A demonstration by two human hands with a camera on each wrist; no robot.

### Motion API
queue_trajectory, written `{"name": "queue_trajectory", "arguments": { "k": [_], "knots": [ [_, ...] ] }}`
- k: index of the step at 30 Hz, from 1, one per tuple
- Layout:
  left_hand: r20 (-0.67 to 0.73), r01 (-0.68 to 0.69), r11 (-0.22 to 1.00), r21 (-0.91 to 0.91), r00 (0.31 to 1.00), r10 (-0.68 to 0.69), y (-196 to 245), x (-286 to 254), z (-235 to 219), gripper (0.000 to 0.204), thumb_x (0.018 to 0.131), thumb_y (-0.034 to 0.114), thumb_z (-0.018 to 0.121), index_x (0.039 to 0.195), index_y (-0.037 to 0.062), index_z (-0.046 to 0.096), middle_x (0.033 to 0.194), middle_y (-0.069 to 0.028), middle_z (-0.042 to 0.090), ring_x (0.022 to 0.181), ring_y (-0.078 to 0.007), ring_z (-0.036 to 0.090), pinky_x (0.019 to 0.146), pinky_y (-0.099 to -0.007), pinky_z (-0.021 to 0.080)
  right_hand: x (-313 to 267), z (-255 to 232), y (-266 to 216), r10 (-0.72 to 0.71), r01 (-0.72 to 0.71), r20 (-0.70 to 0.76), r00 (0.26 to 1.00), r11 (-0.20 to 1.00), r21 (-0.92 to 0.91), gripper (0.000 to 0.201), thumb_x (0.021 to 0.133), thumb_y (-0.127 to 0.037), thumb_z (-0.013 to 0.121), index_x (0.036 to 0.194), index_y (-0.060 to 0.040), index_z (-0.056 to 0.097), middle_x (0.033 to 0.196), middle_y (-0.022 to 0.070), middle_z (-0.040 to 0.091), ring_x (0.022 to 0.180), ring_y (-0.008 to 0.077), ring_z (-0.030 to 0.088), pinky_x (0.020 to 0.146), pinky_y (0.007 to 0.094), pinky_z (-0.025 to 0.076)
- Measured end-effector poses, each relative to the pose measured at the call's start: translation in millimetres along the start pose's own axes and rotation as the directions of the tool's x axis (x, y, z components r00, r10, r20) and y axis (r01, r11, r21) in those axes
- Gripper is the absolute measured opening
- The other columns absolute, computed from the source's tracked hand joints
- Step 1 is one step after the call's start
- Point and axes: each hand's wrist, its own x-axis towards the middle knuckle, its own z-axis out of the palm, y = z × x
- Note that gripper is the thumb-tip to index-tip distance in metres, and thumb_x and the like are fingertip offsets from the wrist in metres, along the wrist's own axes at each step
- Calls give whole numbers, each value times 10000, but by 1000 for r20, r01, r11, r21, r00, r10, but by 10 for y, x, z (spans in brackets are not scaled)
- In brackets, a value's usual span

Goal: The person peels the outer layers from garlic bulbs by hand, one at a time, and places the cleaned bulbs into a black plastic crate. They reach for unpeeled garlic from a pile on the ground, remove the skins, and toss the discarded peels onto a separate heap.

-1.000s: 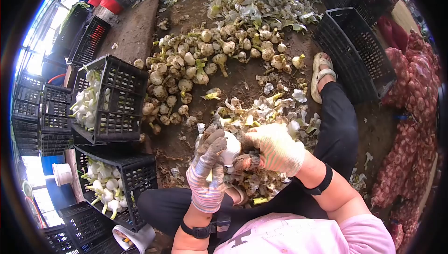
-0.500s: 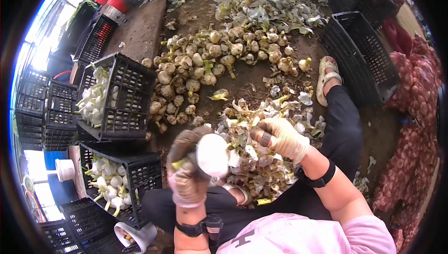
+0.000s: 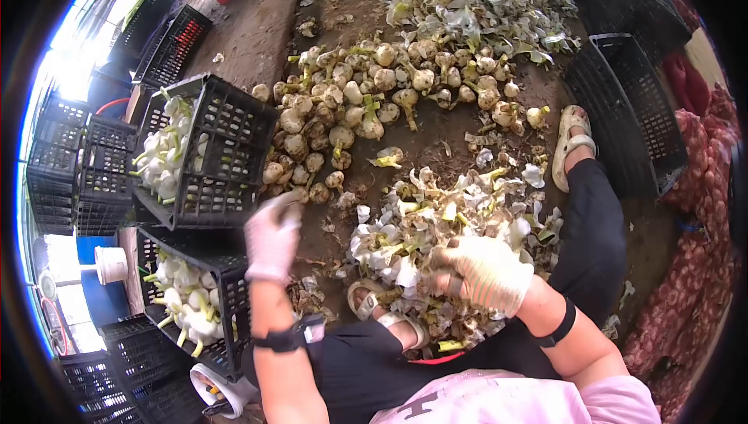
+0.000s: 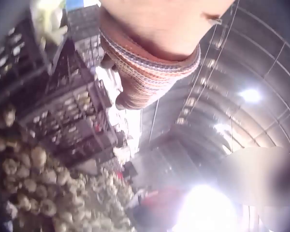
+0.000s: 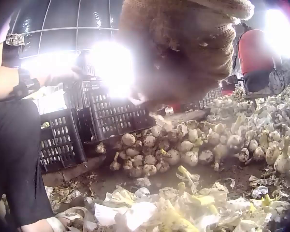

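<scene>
My gloved left hand (image 3: pixel 273 237) is beside the black crates at the left, near the edge of the heap of soil-stained garlic bulbs (image 3: pixel 343 104). It looks blurred, and no bulb shows in it. In the left wrist view its glove cuff (image 4: pixel 145 79) fills the top, and the fingers are hidden. Over the pile of peeled skins (image 3: pixel 436 213) hangs my gloved right hand (image 3: pixel 483 272), its fingers curled in. The right wrist view shows those curled fingers (image 5: pixel 217 43) from close by, with nothing visible between them. Peeled white garlic (image 3: pixel 167 151) fills the tilted upper crate.
A lower crate (image 3: pixel 234 311) also holds white garlic with stems. At the right stand an empty-looking black crate (image 3: pixel 623 112) and red net sacks (image 3: pixel 686 268) of bulbs. Farther off lies a big heap of leafy skins (image 3: pixel 483 7). A white bucket (image 3: pixel 218 389) stands at lower left.
Both hands were together at a white garlic bulb; then my left hand carried it left. Now that hand is farther left by the crates, the bulb out of sight. My right hand stays over the skins.
</scene>
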Motion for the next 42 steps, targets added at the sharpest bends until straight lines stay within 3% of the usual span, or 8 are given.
{"name": "queue_trajectory", "arguments": {
  "k": [3, 11, 13, 15, 18, 25, 29, 42],
  "knots": [
    [86, 176, 984, -11, 981, -174, -615, 674, 949, 285, 845, 212, 606, 1079, 53, 645, 1018, -202, 654, 965, -326, 628, 856, -345, 475, 29, 38, 170, -206, 196, -208, 956, 978, -70, 251, 773, -285, 649, 673, -55, 640, 702, 112, 594, 716, 342, 572, 689, 425, 476],
    [81, 605, 761, 233, 768, -635, -524, 1034, 1753, 525, 742, 211, 727, 1182, 40, 497, 967, -164, 625, 864, -274, 619, 753, -377, 500, 8, -122, 229, 190, -59, -264, 946, 898, 436, 224, 726, -80, 658, 936, -16, 613, 866, 125, 616, 757, 265, 599, 698, 346, 481],
    [192, 344, 812, 471, 859, -475, -727, 1016, 1906, 520, 741, 228, 744, 1171, 52, 511, 983, -160, 622, 856, -255, 614, 731, -336, 500, 49, -144, 204, 243, -80, -221, 944, 823, 562, 250, 764, -117, 626, 989, -12, 596, 862, 126, 618, 749, 251, 594, 696, 337, 479],
    [294, 302, 935, 188, 891, -347, -634, 942, 1858, 571, 729, 260, 762, 1175, 4, 514, 978, -138, 651, 868, -251, 619, 792, -338, 483, 82, -189, 185, 275, -80, -183, 944, 726, 683, 281, 803, -153, 594, 1042, -7, 579, 858, 127, 620, 740, 236, 590, 695, 328, 476],
    [648, 590, 560, -581, 752, -121, 5, 782, 1511, 494, 783, 211, 746, 1187, 45, 517, 871, -23, 601, 740, -99, 561, 699, -222, 483, 76, -174, 203, 207, -257, 167, 964, 556, 790, 375, 924, -333, 493, 1130, -25, 555, 972, 134, 636, 907, 226, 612, 789, 342, 478],
    [334, 141, 532, -835, 898, 286, 1477, -390, 666, 604, 616, 35, 829, 1125, 70, 505, 1118, -78, 515, 1015, -187, 549, 886, -323, 465, 8, 94, 97, 319, 99, -25, 948, -219, 971, 497, 894, -506, 550, 1079, -51, 623, 965, 21, 630, 877, 80, 553, 754, 236, 467],
    [78, -543, 714, -441, 770, 633, 1723, -840, 534, 573, 585, 6, 801, 1095, 117, 565, 1135, -123, 511, 1026, -261, 563, 877, -371, 481, -163, -115, -28, 228, 65, -78, 971, 65, 996, 459, 898, -457, 571, 1083, -39, 617, 967, 40, 634, 838, 90, 554, 740, 266, 483],
    [117, -923, 381, 55, 385, 916, 1777, -1151, 407, 374, 724, 376, 727, 985, 135, 612, 1010, -79, 506, 982, -378, 571, 786, -480, 529, -517, -177, 118, -72, -11, 46, 996, 420, 907, 340, 941, -327, 493, 1057, -25, 598, 933, 74, 625, 846, 136, 573, 736, 311, 483]
  ]
}}
